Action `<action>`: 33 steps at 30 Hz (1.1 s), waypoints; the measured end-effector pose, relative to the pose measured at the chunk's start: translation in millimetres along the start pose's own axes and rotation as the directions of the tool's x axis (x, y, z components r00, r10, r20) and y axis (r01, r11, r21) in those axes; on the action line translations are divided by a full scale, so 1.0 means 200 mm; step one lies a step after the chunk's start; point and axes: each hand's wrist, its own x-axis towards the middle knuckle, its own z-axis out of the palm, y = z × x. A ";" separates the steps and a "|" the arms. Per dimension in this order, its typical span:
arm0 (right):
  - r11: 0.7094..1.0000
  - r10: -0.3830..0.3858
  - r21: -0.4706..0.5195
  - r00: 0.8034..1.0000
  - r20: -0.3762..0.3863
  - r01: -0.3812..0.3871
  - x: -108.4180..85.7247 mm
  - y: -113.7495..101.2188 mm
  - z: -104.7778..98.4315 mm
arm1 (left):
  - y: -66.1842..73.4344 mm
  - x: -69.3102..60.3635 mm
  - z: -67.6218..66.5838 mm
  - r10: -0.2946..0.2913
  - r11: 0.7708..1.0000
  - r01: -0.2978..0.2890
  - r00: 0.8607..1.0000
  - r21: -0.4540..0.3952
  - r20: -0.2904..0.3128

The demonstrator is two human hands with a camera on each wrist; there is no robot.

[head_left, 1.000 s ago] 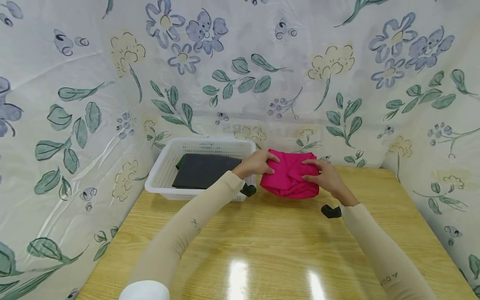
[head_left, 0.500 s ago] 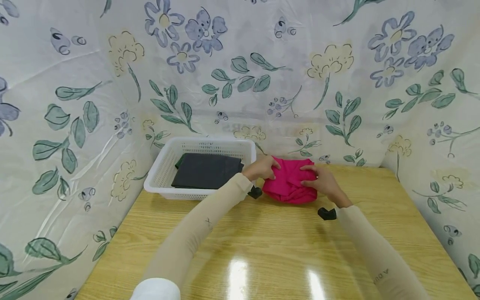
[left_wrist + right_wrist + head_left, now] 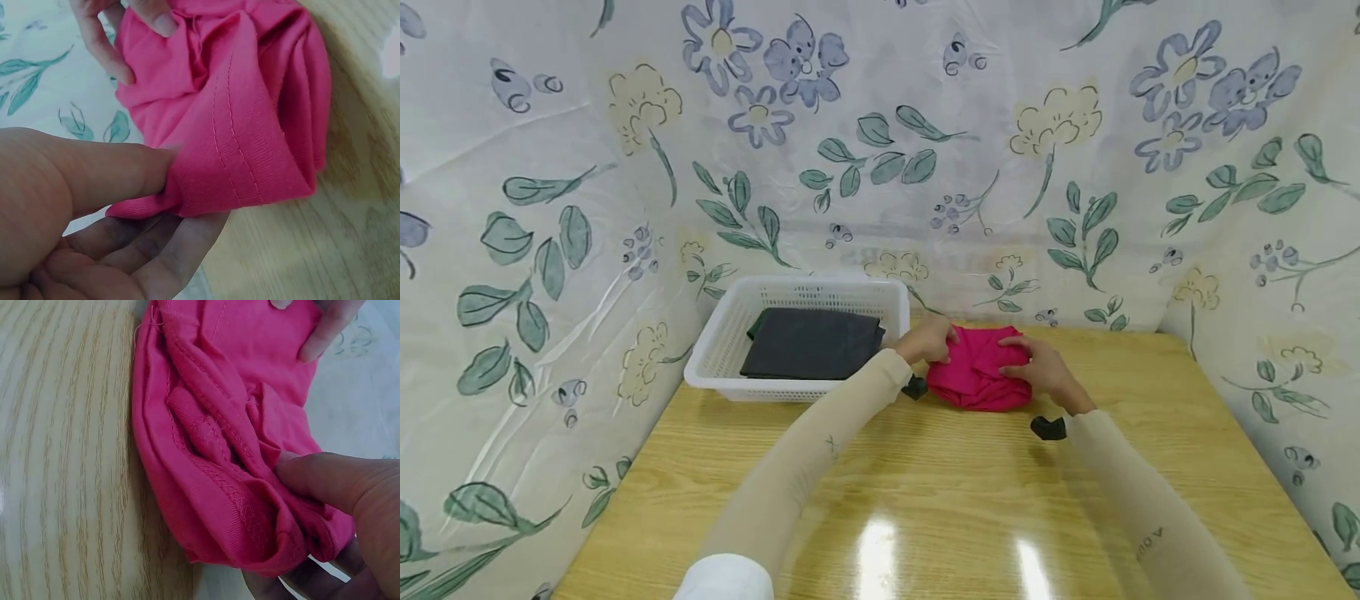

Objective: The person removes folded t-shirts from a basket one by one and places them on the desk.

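Observation:
A bright pink cloth (image 3: 977, 371), bunched in soft folds, lies on the wooden table to the right of the basket. My left hand (image 3: 927, 340) grips its left side; in the left wrist view the thumb of that hand (image 3: 119, 206) presses on top with the fingers underneath, by a double-stitched hem. On the cloth's right side is my right hand (image 3: 1043, 367). The right wrist view shows the right hand (image 3: 350, 519) pinching layered, seamed folds of the pink cloth (image 3: 206, 456) between thumb and fingers.
A white perforated basket (image 3: 707, 367) stands left of the cloth, holding a folded dark cloth (image 3: 812, 343) with a bit of green behind it. A floral sheet (image 3: 880, 167) hangs behind and beside the wooden table (image 3: 955, 483).
Both hands and the pink cloth have moved slightly toward the table's front, away from the back sheet. The cloth looks lower and a little narrower, with both hands still holding it.

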 end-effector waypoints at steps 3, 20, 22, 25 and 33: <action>1.000 0.008 -0.001 1.000 0.000 -0.008 0.00 0.01 0.00 | 0.00 0.01 0.01 -0.013 1.000 0.013 1.000 0.022 0.000; 0.999 0.048 -0.005 0.999 -0.014 -0.048 0.05 0.06 0.03 | -0.01 0.08 0.04 0.002 0.989 0.001 1.000 0.145 -0.024; 0.998 0.055 -0.006 0.998 -0.013 -0.055 0.05 0.06 0.03 | -0.01 0.09 0.04 0.004 0.983 -0.002 1.000 0.186 -0.008; 0.998 0.066 -0.015 0.998 -0.016 -0.067 0.05 0.06 0.03 | -0.01 0.10 0.05 0.010 0.978 -0.006 1.000 0.207 -0.018; 0.995 0.072 -0.069 0.997 -0.023 -0.073 0.03 0.04 0.00 | 0.01 0.10 0.04 -0.022 0.974 0.023 1.000 0.227 -0.007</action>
